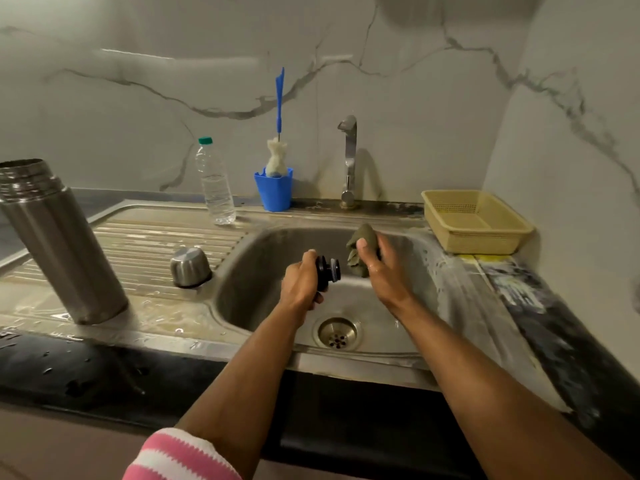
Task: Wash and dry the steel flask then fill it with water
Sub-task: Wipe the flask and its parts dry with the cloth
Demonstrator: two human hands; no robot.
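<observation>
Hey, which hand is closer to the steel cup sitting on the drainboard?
Left. The left hand, gripping the black stopper over the sink, is just right of the steel cup; the right hand, holding the cloth, is farther right.

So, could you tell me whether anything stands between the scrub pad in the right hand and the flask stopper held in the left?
Nothing visible does. The left hand grips the black stopper over the sink; the right hand holds the green scrub pad just beside it, with only open air between them.

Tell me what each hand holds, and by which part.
The left hand grips the black flask stopper by its top end. The right hand pinches a bunched green scrub cloth around its middle.
</observation>
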